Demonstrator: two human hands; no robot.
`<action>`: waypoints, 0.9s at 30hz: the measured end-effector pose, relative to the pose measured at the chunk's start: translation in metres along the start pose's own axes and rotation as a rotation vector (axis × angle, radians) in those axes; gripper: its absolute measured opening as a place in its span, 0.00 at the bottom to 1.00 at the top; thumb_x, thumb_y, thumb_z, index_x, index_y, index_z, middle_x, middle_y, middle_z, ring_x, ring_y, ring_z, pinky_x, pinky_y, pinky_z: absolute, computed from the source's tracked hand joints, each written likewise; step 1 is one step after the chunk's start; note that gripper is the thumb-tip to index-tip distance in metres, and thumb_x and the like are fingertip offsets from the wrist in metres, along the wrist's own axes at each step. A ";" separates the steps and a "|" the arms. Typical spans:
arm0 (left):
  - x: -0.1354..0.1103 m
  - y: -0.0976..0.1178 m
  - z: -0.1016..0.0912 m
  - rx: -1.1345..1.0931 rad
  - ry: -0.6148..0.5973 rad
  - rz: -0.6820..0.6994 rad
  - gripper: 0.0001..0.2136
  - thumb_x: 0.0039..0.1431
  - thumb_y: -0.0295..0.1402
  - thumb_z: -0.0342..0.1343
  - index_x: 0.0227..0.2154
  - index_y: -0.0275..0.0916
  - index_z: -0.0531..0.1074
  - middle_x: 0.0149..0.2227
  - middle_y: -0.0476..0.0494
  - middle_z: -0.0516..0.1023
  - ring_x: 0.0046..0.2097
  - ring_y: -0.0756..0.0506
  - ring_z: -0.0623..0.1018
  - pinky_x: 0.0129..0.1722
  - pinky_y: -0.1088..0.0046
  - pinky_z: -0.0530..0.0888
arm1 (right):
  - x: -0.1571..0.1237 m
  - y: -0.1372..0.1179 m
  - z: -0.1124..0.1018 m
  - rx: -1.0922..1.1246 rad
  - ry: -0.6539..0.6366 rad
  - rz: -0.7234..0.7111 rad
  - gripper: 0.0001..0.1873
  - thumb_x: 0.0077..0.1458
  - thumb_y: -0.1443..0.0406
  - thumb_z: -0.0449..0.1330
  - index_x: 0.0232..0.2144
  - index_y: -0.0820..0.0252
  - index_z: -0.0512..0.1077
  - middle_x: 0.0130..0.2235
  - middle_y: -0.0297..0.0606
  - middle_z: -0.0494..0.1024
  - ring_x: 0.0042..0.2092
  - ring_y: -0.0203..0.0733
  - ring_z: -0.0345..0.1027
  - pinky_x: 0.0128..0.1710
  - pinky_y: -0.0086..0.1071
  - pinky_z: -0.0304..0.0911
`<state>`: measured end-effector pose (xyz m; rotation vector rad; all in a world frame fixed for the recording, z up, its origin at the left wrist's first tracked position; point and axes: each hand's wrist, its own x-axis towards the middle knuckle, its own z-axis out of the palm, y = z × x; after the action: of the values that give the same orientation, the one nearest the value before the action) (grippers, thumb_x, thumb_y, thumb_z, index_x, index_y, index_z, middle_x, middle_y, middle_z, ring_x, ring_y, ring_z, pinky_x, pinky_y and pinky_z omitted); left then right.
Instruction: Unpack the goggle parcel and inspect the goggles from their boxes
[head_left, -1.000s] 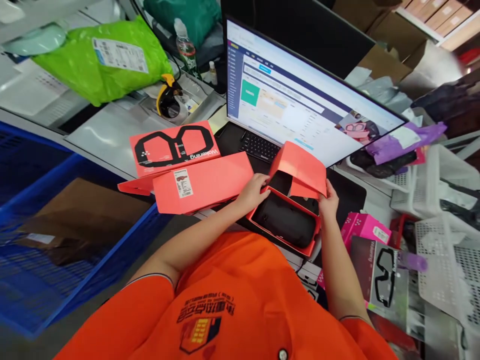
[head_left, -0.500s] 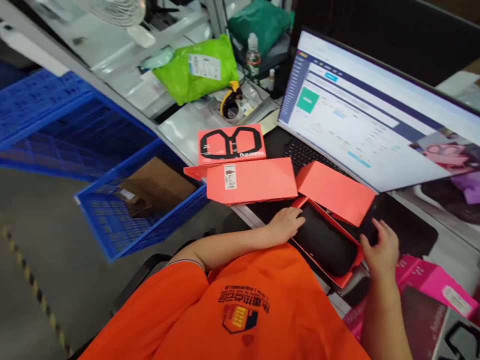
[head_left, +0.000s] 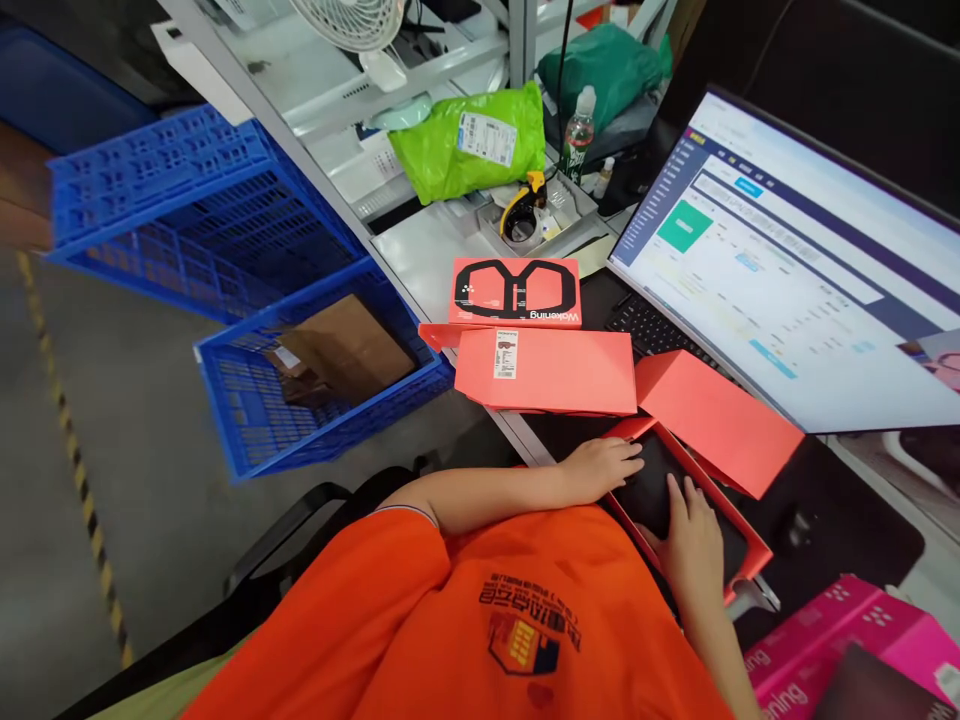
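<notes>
An open coral box (head_left: 752,545) sits at the desk's near edge with a dark, rounded case (head_left: 651,490) lying in it. My left hand (head_left: 600,470) grips the box's left end, its fingers reaching over the edge onto the case. Across the case rests my right hand (head_left: 690,540), fingers and thumb spread apart. A coral lid (head_left: 724,420) is tilted along the box's far side. To the left lies another coral box (head_left: 555,372) with a white label, and behind it a coral box with black frame artwork (head_left: 517,293).
A monitor (head_left: 780,260) and keyboard (head_left: 652,325) stand behind the boxes. Pink boxes (head_left: 840,640) lie at the right, near a mouse (head_left: 796,525). Blue crates (head_left: 322,440) are left of the desk; a green parcel (head_left: 469,145) and tape dispenser (head_left: 523,215) lie at the back.
My right hand has moved left from beside the box onto the dark case. My left hand stays at the box's left end. The camera view has shifted.
</notes>
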<state>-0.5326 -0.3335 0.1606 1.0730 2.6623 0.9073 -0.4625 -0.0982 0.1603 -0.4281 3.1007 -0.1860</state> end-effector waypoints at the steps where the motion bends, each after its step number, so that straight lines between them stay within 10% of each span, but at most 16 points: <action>1: -0.001 -0.001 0.001 -0.003 0.000 -0.001 0.20 0.65 0.31 0.57 0.59 0.34 0.69 0.64 0.33 0.69 0.65 0.39 0.68 0.62 0.60 0.69 | 0.007 -0.003 0.000 -0.021 -0.011 0.002 0.44 0.60 0.47 0.57 0.68 0.66 0.53 0.65 0.64 0.62 0.64 0.70 0.60 0.57 0.59 0.61; 15: -0.008 -0.007 0.009 -0.153 -0.001 -0.060 0.29 0.66 0.31 0.51 0.68 0.33 0.55 0.69 0.38 0.62 0.68 0.42 0.63 0.63 0.62 0.70 | -0.001 0.017 0.022 0.000 0.056 -0.090 0.29 0.69 0.52 0.46 0.56 0.66 0.72 0.53 0.54 0.79 0.51 0.58 0.78 0.51 0.49 0.73; 27: -0.012 -0.007 -0.017 -0.291 -0.121 -0.055 0.39 0.65 0.56 0.49 0.71 0.41 0.47 0.73 0.37 0.50 0.70 0.35 0.59 0.63 0.52 0.67 | -0.013 0.051 -0.029 0.189 0.001 0.101 0.32 0.62 0.43 0.48 0.54 0.52 0.77 0.52 0.39 0.81 0.51 0.58 0.78 0.41 0.45 0.78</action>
<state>-0.5333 -0.3539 0.1693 0.9489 2.3581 1.1364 -0.4645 -0.0422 0.1826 -0.2662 3.0571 -0.4730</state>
